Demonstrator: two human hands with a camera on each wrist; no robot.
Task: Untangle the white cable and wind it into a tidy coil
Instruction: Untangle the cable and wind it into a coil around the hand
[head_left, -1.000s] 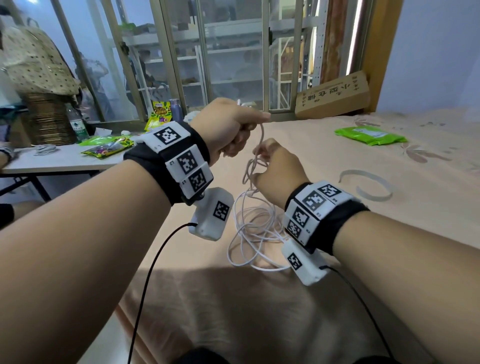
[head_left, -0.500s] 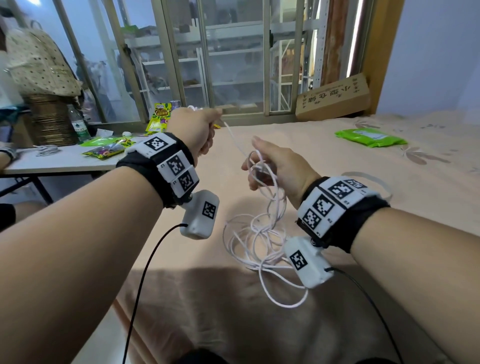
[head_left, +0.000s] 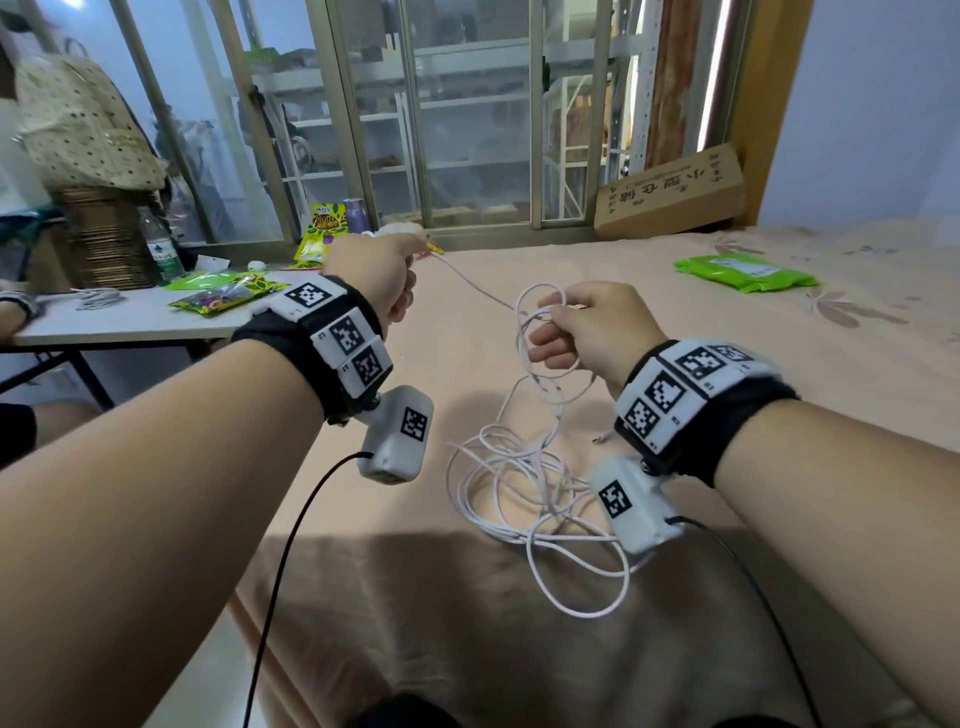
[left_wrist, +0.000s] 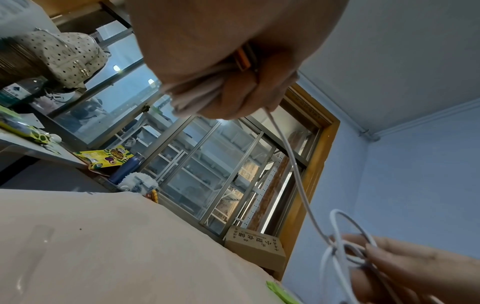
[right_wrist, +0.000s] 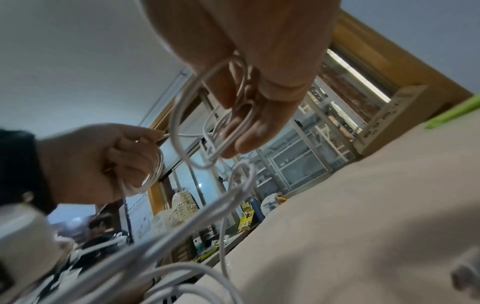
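A thin white cable (head_left: 514, 470) lies in a loose tangle on the beige bedspread (head_left: 727, 364) and rises into both hands. My left hand (head_left: 387, 278) grips a small bundle of wound turns (left_wrist: 197, 92) with an orange-tipped plug beside them. From it a taut strand (head_left: 475, 288) runs to my right hand (head_left: 582, 327). That hand pinches a few loops (right_wrist: 228, 127) between thumb and fingers, held above the tangle. Both hands hover over the bed, about a hand's width apart.
A green packet (head_left: 745, 270) lies on the bed at the far right and a cardboard box (head_left: 670, 192) leans by the window. To the left stands a white table (head_left: 124, 327) with snack bags and a bottle (head_left: 161, 244). Black sensor leads hang from both wrists.
My left hand has pulled away to the left and dropped lower, drawing a strand taut. My right hand has risen slightly, and more cable has spread out on the bed.
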